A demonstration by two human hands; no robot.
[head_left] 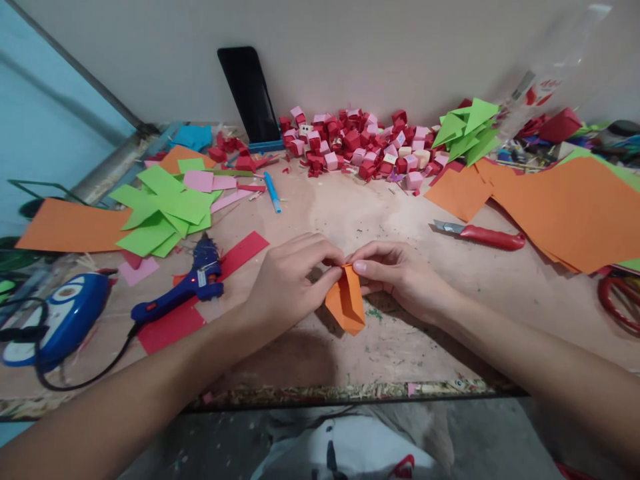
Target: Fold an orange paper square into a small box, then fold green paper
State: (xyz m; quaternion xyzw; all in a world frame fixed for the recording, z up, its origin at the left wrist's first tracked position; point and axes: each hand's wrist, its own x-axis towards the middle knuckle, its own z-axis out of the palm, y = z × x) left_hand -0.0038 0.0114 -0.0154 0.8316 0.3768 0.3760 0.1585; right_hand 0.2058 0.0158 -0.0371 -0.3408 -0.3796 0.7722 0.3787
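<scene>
A small folded piece of orange paper [347, 303] hangs between my two hands above the middle of the table, creased lengthwise, its pointed end toward me. My left hand [297, 273] pinches its upper left edge between thumb and fingers. On the other side my right hand [395, 273] grips the top right corner, thumb in front. The fingertips of both hands nearly meet at the top edge. Left of my left hand lie a blue glue gun [183, 290] and red paper strips [247, 252].
Many red and pink paper cubes [350, 143] line the wall, beside a leaning phone [250, 97]. Green sheets [167, 210] lie left. A red-handled cutter [490, 237] and large orange sheets [575, 207] lie right. The wooden table's [400, 373] edge is near me.
</scene>
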